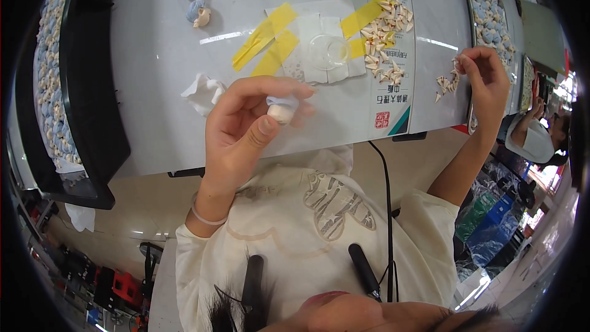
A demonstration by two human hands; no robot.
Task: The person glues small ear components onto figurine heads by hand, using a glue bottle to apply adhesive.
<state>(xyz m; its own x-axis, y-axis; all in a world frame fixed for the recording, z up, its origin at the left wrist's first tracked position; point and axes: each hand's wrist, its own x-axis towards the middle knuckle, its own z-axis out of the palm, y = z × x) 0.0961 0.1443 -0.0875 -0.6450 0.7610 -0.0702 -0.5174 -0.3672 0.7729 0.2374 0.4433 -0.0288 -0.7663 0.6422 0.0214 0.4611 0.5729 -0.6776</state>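
In my left hand (236, 123) a small figurine head (283, 110), pale blue on top and cream below, is pinched between thumb and fingers above the table's near side. My right hand (487, 74) reaches to the right end of the table. Its thumb and forefinger close on a small cream pointed piece at the edge of a loose scatter of pointed pieces (447, 84). A larger pile of such cream pieces, some with dark reddish marks, (393, 18) lies farther left on a printed strip. Two blue-and-cream figurine parts (198, 13) stand at the far left.
A clear round dish (329, 51) sits on white paper, with yellow tape strips (264, 35) beside it. Crumpled tissue (204, 94) lies near my left hand. A black-edged rack with a filled tray (55, 86) flanks the left; another filled tray (491, 21) lies right. A co-worker (533, 138) sits beyond.
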